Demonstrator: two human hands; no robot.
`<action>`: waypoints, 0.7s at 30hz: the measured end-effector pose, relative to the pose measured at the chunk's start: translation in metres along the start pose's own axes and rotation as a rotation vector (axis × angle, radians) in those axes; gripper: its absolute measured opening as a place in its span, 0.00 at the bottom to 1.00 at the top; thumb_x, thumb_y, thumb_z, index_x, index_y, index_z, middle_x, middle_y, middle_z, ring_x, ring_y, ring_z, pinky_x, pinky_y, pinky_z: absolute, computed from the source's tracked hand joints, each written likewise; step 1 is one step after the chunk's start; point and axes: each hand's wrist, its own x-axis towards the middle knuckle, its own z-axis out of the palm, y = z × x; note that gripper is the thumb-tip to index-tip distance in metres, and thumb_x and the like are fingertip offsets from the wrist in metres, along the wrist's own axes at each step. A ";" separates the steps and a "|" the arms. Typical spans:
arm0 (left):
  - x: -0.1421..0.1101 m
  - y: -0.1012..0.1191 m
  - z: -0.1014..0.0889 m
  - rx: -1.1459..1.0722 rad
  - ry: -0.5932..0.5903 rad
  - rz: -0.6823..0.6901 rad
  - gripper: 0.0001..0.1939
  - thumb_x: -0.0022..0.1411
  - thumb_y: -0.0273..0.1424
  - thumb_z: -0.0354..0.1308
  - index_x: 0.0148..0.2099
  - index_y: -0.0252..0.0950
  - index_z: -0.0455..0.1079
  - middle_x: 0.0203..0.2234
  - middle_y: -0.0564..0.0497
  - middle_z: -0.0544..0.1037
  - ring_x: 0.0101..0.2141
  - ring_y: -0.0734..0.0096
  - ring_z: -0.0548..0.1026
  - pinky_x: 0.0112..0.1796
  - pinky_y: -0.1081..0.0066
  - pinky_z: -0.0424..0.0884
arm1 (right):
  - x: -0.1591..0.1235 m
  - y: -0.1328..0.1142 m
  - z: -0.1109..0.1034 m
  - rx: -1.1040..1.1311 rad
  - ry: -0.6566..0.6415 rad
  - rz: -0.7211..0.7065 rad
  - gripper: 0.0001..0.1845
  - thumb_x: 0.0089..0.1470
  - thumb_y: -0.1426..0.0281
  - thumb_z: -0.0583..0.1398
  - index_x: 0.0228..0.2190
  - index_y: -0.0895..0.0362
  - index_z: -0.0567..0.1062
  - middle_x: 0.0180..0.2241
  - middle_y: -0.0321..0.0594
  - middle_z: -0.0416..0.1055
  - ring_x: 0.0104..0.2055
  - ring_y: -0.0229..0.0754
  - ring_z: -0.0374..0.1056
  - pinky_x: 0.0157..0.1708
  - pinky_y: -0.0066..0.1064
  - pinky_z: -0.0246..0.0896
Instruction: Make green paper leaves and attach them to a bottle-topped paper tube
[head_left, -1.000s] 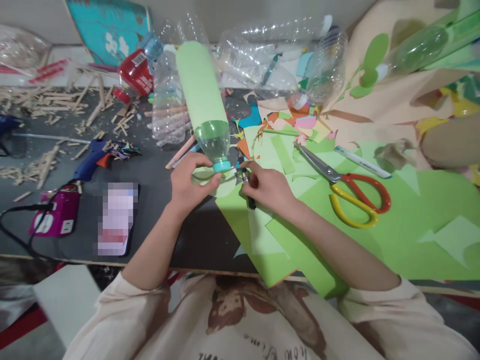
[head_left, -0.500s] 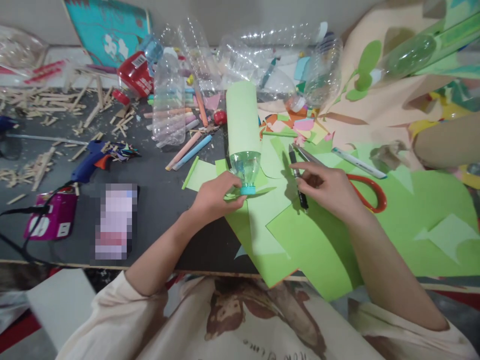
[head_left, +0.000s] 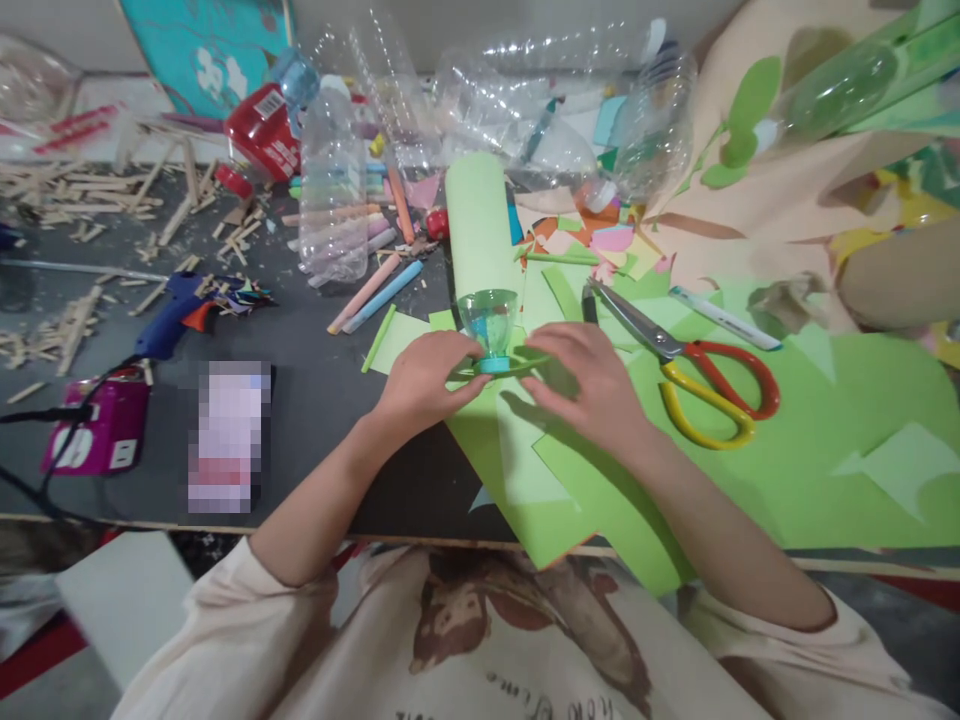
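A clear bottle (head_left: 487,315) wrapped in light green paper (head_left: 477,225) points its turquoise cap (head_left: 495,365) towards me. My left hand (head_left: 431,375) is at the cap's left side, thumb and fingers closed on a curved green paper strip (head_left: 525,368) that runs along the cap. My right hand (head_left: 592,385) is on the other side, thumb and forefinger parted around the strip's right end. Just beyond that hand lies a black pen (head_left: 589,303), mostly hidden. Scissors (head_left: 667,345) with one red and one yellow handle rest on green paper, right of my right hand.
A blue glue gun (head_left: 171,315), a purple pack (head_left: 97,427) and a phone (head_left: 225,437) lie to the left. Wood sticks (head_left: 75,195) are scattered behind them. Clear bottles (head_left: 334,190) and paper scraps (head_left: 585,235) fill the back. A white pen (head_left: 724,318) lies at right.
My right hand has moved left, from over the black pen to the strip beside the cap, uncovering the scissors. My left hand stays at the cap. The view has shifted slightly.
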 end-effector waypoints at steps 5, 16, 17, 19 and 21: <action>-0.001 -0.004 0.002 -0.042 0.095 0.084 0.10 0.66 0.37 0.55 0.42 0.38 0.72 0.36 0.47 0.81 0.40 0.64 0.78 0.42 0.68 0.73 | -0.001 0.002 0.025 0.060 -0.101 0.036 0.08 0.60 0.64 0.59 0.33 0.54 0.68 0.30 0.43 0.73 0.33 0.47 0.68 0.32 0.38 0.64; -0.002 0.000 0.007 -0.211 0.234 0.097 0.05 0.65 0.33 0.58 0.38 0.38 0.71 0.35 0.50 0.80 0.39 0.69 0.79 0.39 0.73 0.74 | 0.000 -0.003 0.023 0.296 -0.049 0.253 0.06 0.58 0.65 0.60 0.32 0.52 0.68 0.30 0.38 0.74 0.32 0.42 0.71 0.31 0.34 0.66; -0.001 -0.001 0.007 -0.224 0.234 0.109 0.05 0.65 0.33 0.58 0.37 0.38 0.71 0.35 0.50 0.80 0.39 0.69 0.79 0.39 0.73 0.74 | -0.001 -0.003 0.023 0.321 -0.065 0.290 0.06 0.57 0.65 0.61 0.33 0.52 0.68 0.31 0.38 0.75 0.33 0.42 0.72 0.32 0.33 0.67; -0.001 -0.001 0.007 -0.255 0.221 0.113 0.07 0.65 0.34 0.57 0.34 0.38 0.72 0.35 0.50 0.80 0.39 0.70 0.79 0.39 0.73 0.74 | -0.001 -0.003 0.024 0.357 -0.084 0.331 0.07 0.57 0.65 0.61 0.34 0.52 0.68 0.32 0.38 0.75 0.34 0.42 0.72 0.33 0.34 0.68; -0.001 -0.001 0.004 -0.299 0.190 0.070 0.08 0.65 0.36 0.58 0.34 0.39 0.72 0.35 0.50 0.81 0.39 0.69 0.79 0.39 0.72 0.74 | -0.002 -0.003 0.024 0.364 -0.092 0.337 0.07 0.56 0.65 0.61 0.34 0.52 0.68 0.32 0.38 0.75 0.34 0.42 0.72 0.33 0.34 0.68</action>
